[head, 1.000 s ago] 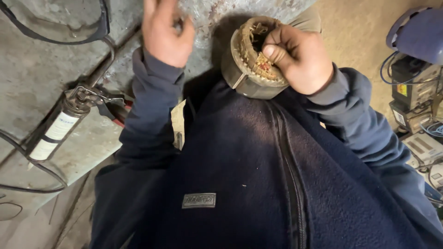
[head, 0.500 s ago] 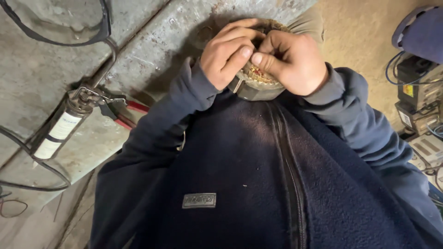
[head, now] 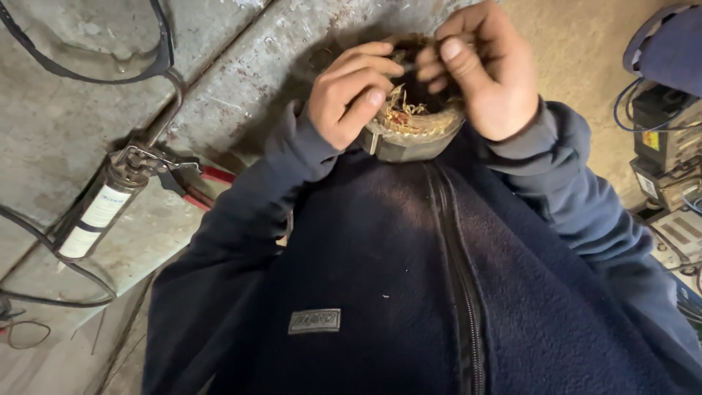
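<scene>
While both hands meet above the dark fleece jacket, the left hand cups the side of a round metal motor stator with frayed copper windings, held at chest height. The right hand pinches a thin dark piece over its opening, grip pressed together. A grease gun lies on the grey tabletop.

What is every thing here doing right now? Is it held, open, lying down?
Left hand: gripping the motor stator's rim.
Right hand: fingertips pinching something at the stator's top.
Motor stator: held against the chest, copper windings frayed and sticking out.
Fleece jacket: zipped shut.
Grease gun: lying on the concrete ledge, hose attached.
Red-handled pliers: lying beside the grease gun.
</scene>
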